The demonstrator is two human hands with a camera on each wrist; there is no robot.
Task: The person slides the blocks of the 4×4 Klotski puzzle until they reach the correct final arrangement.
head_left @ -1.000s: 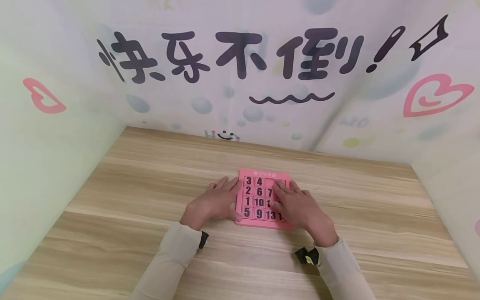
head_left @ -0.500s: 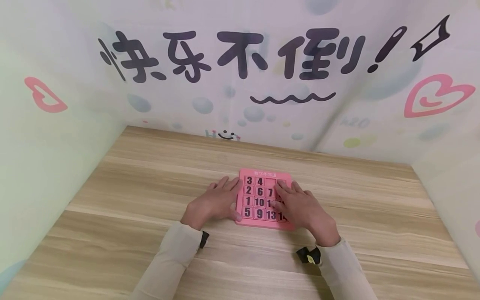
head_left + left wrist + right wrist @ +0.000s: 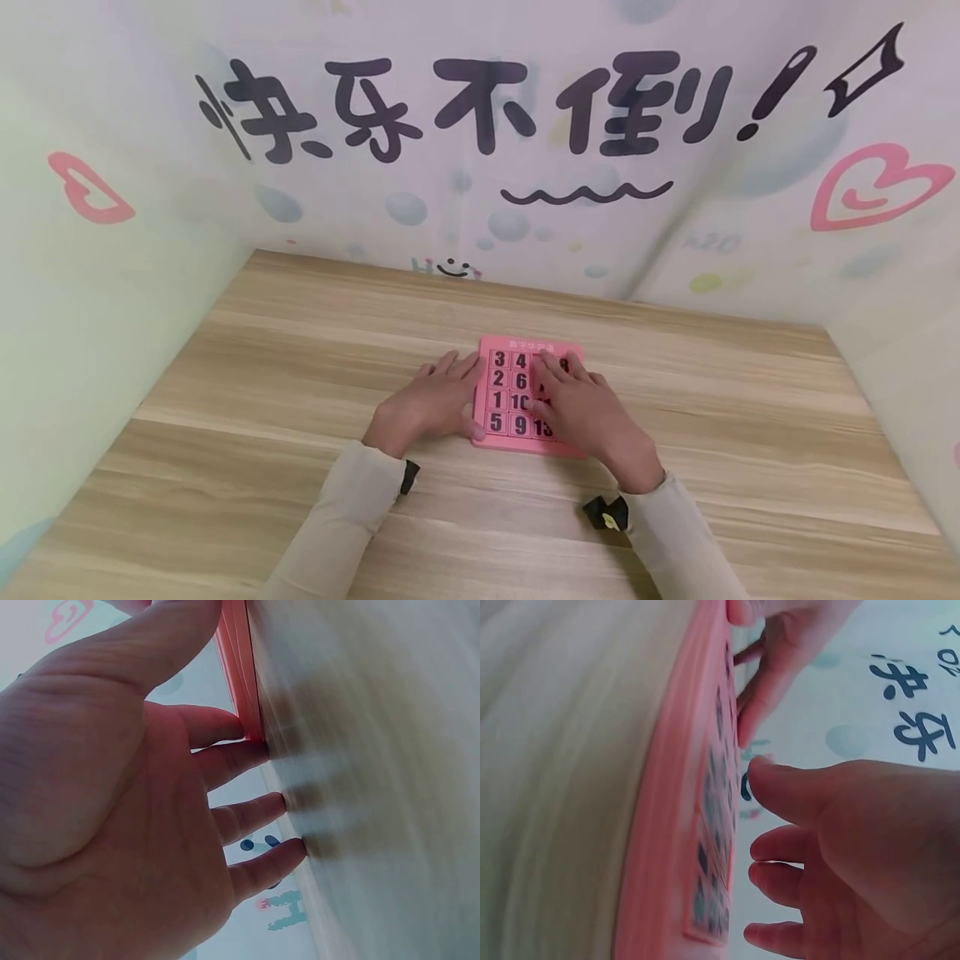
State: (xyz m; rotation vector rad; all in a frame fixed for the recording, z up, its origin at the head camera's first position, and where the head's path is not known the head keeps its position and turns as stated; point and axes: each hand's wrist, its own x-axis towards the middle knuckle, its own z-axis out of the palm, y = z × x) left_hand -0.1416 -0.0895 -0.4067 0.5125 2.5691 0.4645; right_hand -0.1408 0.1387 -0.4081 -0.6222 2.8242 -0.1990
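A pink sliding number puzzle (image 3: 495, 442) lies flat on the wooden table in the head view, its black-numbered tiles set in a frame. At its left edge rests my left hand (image 3: 433, 404), fingers extended along the frame and thumb by the near left corner. The left wrist view shows the index and middle fingertips at the pink frame (image 3: 241, 671); the other fingertips reach the table. Over the right-hand tiles my right hand (image 3: 592, 412) spreads its fingers, hiding several numbers. In the right wrist view its fingertips are close above the tiles; contact is unclear.
The wooden table (image 3: 262, 375) extends around the puzzle. Behind it stands a white printed backdrop (image 3: 337, 217) with dark characters, and similar light walls flank both sides. A black band (image 3: 606, 512) sits at the right wrist.
My right hand has shifted left across the puzzle, its fingers now over the top row's third column. The 8 tile at the top right has come into sight. My left hand stays put.
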